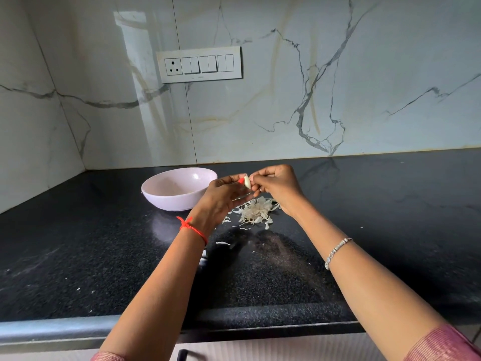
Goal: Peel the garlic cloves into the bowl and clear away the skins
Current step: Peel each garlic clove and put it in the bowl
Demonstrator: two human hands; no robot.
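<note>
Above the counter, just right of the bowl: both hands meet on one garlic clove (247, 182).

Hidden or unclear:
- Most of the clove is covered by fingertips; only a pale sliver shows between them. Cannot tell which end is the root end, or how much skin is left on it.
- Bowl (169, 201) interior is partly screened by its near rim and by the left hand (221, 194); contents cannot be made out.
- Pile of skins (256, 211) is partly behind both wrists.
- Pink sleeves (442, 345) are cut off at the bottom edge, as is a dark handle (182, 355) below the counter lip.

Surface and room:
- Black speckled stone counter (104, 256), glossy, with stray skin flecks scattered near the front.
- White marble-veined wall (364, 87) behind and on the left, forming a corner.
- Switch panel (200, 64) with one socket on the back wall.
- Pale bowl stands upright on the counter, the skins lie just to its right, apart from it.

Clove:
- Held in the air over the far edge of the skin pile, clear of the counter.
- Long axis is close to upright, its upper end leaning slightly left.

Grip:
- Left hand pinches the clove from the left, a red-painted nail against it.
- Right hand (276, 188), fingers curled, pinches it from the right.
- Red thread (194, 229) on the left wrist, silver bracelet (335, 252) on the right forearm.
</note>
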